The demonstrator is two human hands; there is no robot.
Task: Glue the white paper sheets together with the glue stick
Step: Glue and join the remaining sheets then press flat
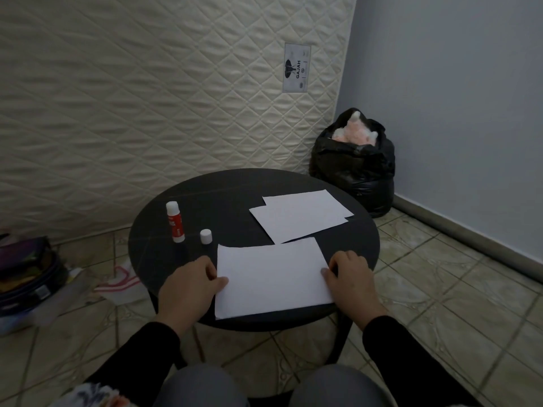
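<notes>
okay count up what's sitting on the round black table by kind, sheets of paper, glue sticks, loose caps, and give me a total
White paper sheets: 3, the near sheet under both hands and two overlapping sheets farther back
Glue stick: 1, standing upright, uncapped
Loose cap: 1, beside the glue stick
Total: 5 things on the table

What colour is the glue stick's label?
Red, on a white glue stick, clearest in the head view.
</notes>
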